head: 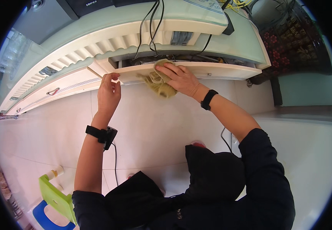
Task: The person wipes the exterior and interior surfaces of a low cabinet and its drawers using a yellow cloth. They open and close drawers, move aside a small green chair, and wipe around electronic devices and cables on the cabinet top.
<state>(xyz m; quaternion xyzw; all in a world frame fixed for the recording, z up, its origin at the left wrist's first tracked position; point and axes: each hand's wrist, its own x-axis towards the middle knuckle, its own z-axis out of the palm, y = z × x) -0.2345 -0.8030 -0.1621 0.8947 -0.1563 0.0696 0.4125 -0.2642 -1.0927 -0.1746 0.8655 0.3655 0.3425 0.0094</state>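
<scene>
A cream drawer front point(226, 70) stands pulled out a little from the low cabinet, and cables and small items show in the gap behind it. My right hand point(181, 79) presses a yellowish cloth point(161, 83) over the drawer's top edge and front face; part of the cloth hangs below. At the drawer's left end is my left hand point(109, 92), fingers bent, its fingertips at the edge of the front. Whether those fingers grip the edge is hard to see. A black strap with a small device point(104, 136) sits on my left wrist, a black band point(209, 99) on my right.
Black cables point(154, 28) hang from the glass-topped cabinet point(111, 17) into the drawer. An Edifier speaker point(88, 7) stands on top. To the right is a dark flower-patterned container point(289, 49). A green and blue plastic stool point(55, 198) is at the lower left.
</scene>
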